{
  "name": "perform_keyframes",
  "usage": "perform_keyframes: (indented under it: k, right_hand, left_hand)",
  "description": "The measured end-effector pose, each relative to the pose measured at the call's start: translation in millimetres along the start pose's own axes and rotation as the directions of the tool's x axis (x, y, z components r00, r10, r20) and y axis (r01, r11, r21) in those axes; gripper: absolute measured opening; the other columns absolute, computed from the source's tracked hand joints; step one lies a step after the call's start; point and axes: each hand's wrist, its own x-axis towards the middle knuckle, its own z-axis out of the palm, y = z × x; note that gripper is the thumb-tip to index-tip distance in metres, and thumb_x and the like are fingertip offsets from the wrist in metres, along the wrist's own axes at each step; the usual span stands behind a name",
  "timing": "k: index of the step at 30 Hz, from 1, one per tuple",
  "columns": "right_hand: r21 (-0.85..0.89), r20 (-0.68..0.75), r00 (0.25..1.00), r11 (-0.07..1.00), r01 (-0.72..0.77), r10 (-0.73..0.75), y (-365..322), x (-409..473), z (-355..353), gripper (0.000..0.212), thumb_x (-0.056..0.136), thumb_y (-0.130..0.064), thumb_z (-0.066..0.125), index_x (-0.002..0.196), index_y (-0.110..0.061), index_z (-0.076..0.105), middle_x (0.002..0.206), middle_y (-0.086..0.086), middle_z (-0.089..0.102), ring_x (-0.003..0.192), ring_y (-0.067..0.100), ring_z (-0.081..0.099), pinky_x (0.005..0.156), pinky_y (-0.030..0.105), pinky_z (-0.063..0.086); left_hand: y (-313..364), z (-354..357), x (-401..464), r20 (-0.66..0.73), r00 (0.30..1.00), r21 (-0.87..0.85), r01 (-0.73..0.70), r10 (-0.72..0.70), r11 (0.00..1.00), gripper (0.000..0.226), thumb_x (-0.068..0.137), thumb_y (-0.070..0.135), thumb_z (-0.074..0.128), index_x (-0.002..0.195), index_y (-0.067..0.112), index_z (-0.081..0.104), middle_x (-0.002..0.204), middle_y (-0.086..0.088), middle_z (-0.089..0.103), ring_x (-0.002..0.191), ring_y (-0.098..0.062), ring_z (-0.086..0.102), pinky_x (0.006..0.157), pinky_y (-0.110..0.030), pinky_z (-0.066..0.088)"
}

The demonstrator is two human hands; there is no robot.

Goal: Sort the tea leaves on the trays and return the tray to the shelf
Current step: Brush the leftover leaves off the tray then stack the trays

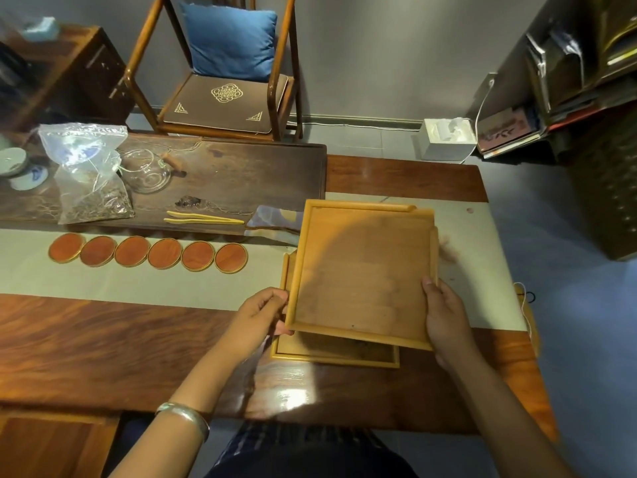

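Two hands are in view, the left hand [256, 313] and the right hand [444, 315], and there are two wooden trays: the upper tray [362, 270] and the lower tray [336, 353] beneath it. Six round coasters [148, 252] sit in one row, with one pair of tongs [203, 218], one bag of tea leaves [91, 177], one glass pitcher [146, 170] and one folded cloth [274, 222]. Further off there are one chair [220, 74] bearing one blue cushion [231, 41], one white box [446, 139], and two small dishes [20, 167] at the left edge.
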Motion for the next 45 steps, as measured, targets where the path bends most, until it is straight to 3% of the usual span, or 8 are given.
perform_keyframes:
  k: [10, 15, 25, 28, 30, 32, 40, 45]
  right_hand:
    - [-0.041, 0.089, 0.996, 0.999, -0.025, 0.028, 6, -25, 53, 0.026, 0.097, -0.045, 0.041, 0.097, -0.030, 0.062, 0.099, -0.003, 0.069, 0.091, 0.014, 0.065, 0.072, 0.031, 0.052]
    - [-0.085, 0.047, 0.999, 0.996, 0.005, -0.001, 10, -39, 107, 0.029, 0.097, -0.046, 0.042, 0.115, -0.032, 0.059, 0.101, -0.009, 0.065, 0.092, 0.011, 0.061, 0.069, 0.027, 0.048]
    - [-0.098, 0.061, 0.996, 0.993, 0.063, -0.057, 27, -94, 264, 0.027, 0.101, -0.028, 0.041, 0.090, -0.022, 0.065, 0.086, -0.006, 0.069, 0.074, 0.000, 0.064, 0.058, 0.010, 0.045]
    - [-0.171, 0.073, 0.994, 0.981, 0.095, -0.084, 40, -109, 298, 0.028, 0.101, -0.027, 0.039, 0.095, -0.015, 0.063, 0.089, -0.001, 0.068, 0.082, 0.008, 0.063, 0.067, 0.019, 0.048]
    - [-0.213, 0.075, 0.990, 0.968, 0.135, -0.121, 51, -122, 318, 0.026, 0.102, -0.025, 0.039, 0.099, -0.013, 0.062, 0.089, -0.006, 0.066, 0.083, 0.002, 0.060, 0.066, 0.010, 0.046]
    - [-0.264, 0.063, 0.988, 0.952, 0.156, -0.144, 61, -133, 330, 0.024, 0.102, -0.023, 0.038, 0.098, -0.013, 0.060, 0.086, -0.008, 0.062, 0.080, 0.001, 0.057, 0.062, 0.005, 0.042]
    - [-0.620, -0.013, 0.982, 0.772, 0.138, -0.186, 99, -146, 332, 0.026, 0.101, -0.019, 0.037, 0.101, -0.004, 0.059, 0.092, 0.008, 0.049, 0.085, 0.017, 0.045, 0.072, 0.024, 0.032]
    - [-0.678, -0.015, 0.978, 0.720, 0.145, -0.210, 99, -139, 331, 0.022, 0.100, -0.018, 0.039, 0.096, -0.002, 0.054, 0.089, 0.007, 0.047, 0.078, 0.019, 0.049, 0.067, 0.026, 0.037]
  left_hand:
    - [-21, -59, -18, -0.016, 0.999, 0.031, -0.037, 0.038, 0.999, 0.027, 0.101, 0.021, 0.042, 0.087, 0.007, 0.059, 0.056, -0.003, 0.058, 0.039, -0.019, 0.053, 0.041, -0.026, 0.047]
    - [-35, -115, -24, -0.031, 0.995, 0.106, -0.096, 0.100, 0.990, 0.026, 0.100, 0.026, 0.043, 0.084, 0.015, 0.061, 0.058, -0.001, 0.062, 0.041, -0.020, 0.055, 0.044, -0.027, 0.049]
    - [-76, -287, -36, 0.011, 0.985, 0.269, -0.167, 0.170, 0.949, 0.027, 0.099, 0.034, 0.046, 0.077, 0.024, 0.060, 0.050, -0.008, 0.060, 0.046, -0.020, 0.060, 0.058, -0.022, 0.048]
    - [-91, -322, -43, 0.015, 0.988, 0.322, -0.153, 0.156, 0.934, 0.028, 0.098, 0.035, 0.047, 0.077, 0.022, 0.058, 0.049, -0.008, 0.062, 0.046, -0.020, 0.062, 0.057, -0.022, 0.048]
    - [-104, -343, -49, 0.033, 0.991, 0.344, -0.130, 0.127, 0.930, 0.028, 0.099, 0.033, 0.046, 0.077, 0.020, 0.058, 0.049, -0.008, 0.063, 0.048, -0.020, 0.063, 0.057, -0.022, 0.048]
    - [-114, -354, -53, 0.058, 0.992, 0.387, -0.123, 0.109, 0.914, 0.026, 0.099, 0.030, 0.046, 0.079, 0.019, 0.059, 0.053, -0.006, 0.066, 0.050, -0.015, 0.064, 0.056, -0.017, 0.046]
    - [-141, -348, -51, 0.097, 0.995, 0.627, -0.091, 0.039, 0.774, 0.030, 0.097, 0.027, 0.051, 0.067, 0.033, 0.053, 0.060, 0.011, 0.059, 0.064, 0.007, 0.056, 0.053, -0.010, 0.037]
    - [-140, -341, -47, 0.130, 0.988, 0.624, -0.016, -0.084, 0.782, 0.025, 0.098, 0.029, 0.047, 0.075, 0.024, 0.056, 0.057, 0.000, 0.068, 0.050, -0.004, 0.064, 0.056, -0.020, 0.049]
